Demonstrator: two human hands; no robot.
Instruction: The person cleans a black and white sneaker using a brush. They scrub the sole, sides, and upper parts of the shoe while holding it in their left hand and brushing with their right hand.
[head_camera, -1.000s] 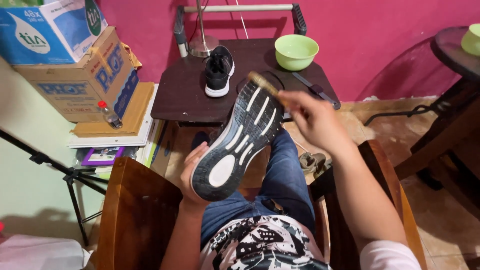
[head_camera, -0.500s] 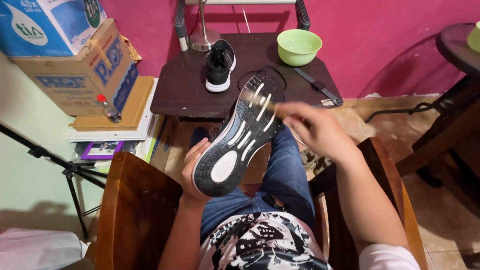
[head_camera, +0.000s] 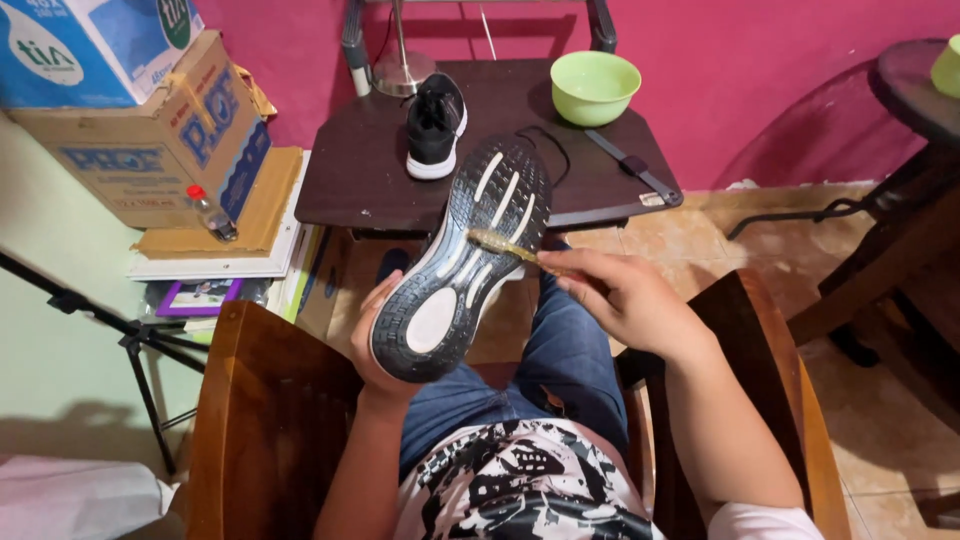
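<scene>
My left hand (head_camera: 372, 345) grips the heel of a black sneaker (head_camera: 455, 270) held sole-up over my lap, its black and white tread facing me. My right hand (head_camera: 625, 297) holds a small brush (head_camera: 500, 243) whose bristle end rests on the middle of the sole. A second black sneaker (head_camera: 436, 125) stands upright on the dark wooden table (head_camera: 360, 175) ahead. A light green bowl (head_camera: 595, 87) sits on the table's right side.
I sit in a wooden chair (head_camera: 265, 400). Cardboard boxes (head_camera: 130, 130) are stacked at the left with a small bottle (head_camera: 210, 212) beside them. A tripod leg (head_camera: 125, 335) stands low left. Another dark table (head_camera: 915, 90) is at the right. A lamp base (head_camera: 403, 70) stands by the pink wall.
My right hand has drawn the brush from the toe end of the sole down to its middle. The sneaker stays in my left hand, sole up.
</scene>
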